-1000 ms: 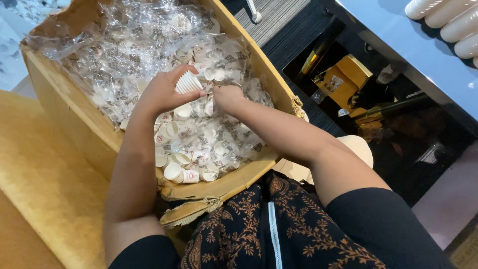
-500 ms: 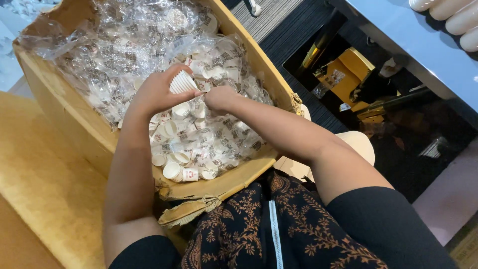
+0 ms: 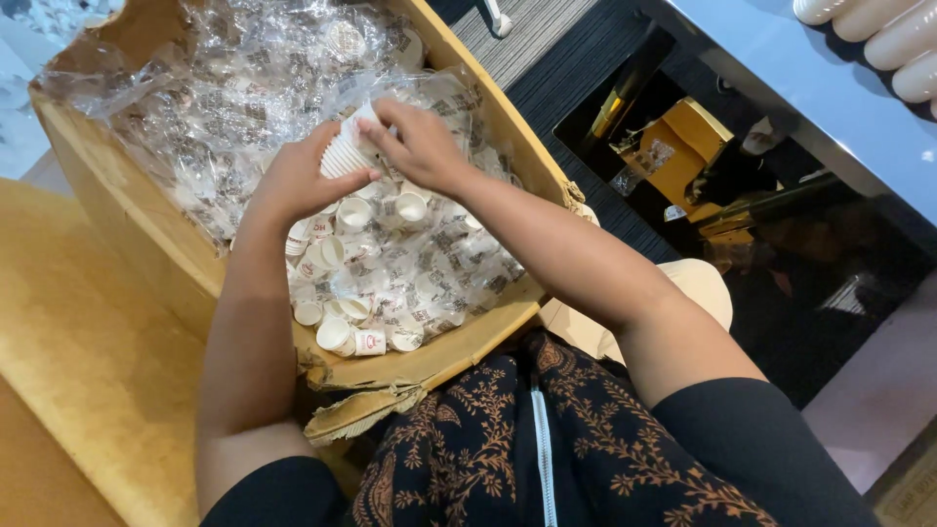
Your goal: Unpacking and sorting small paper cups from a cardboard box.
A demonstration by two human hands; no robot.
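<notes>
My left hand [image 3: 298, 181] grips a short stack of small white paper cups [image 3: 346, 148] held on its side above a big cardboard box [image 3: 117, 215]. My right hand [image 3: 415, 141] pinches the top end of that same stack. Under both hands the box holds several loose small white cups [image 3: 366, 293] and crumpled clear plastic wrap [image 3: 234, 88] with dark print.
The box rests against my lap, its torn front flap [image 3: 371, 405] hanging down. A tan wooden surface [image 3: 78, 361] lies to the left. A dark glossy cabinet front [image 3: 742, 215] and a grey countertop with white stacked cups [image 3: 878, 39] are on the right.
Both hands have lifted off the loose cups and risen toward the box's middle. The cup stack is now held between both hands, with the right hand on its end.
</notes>
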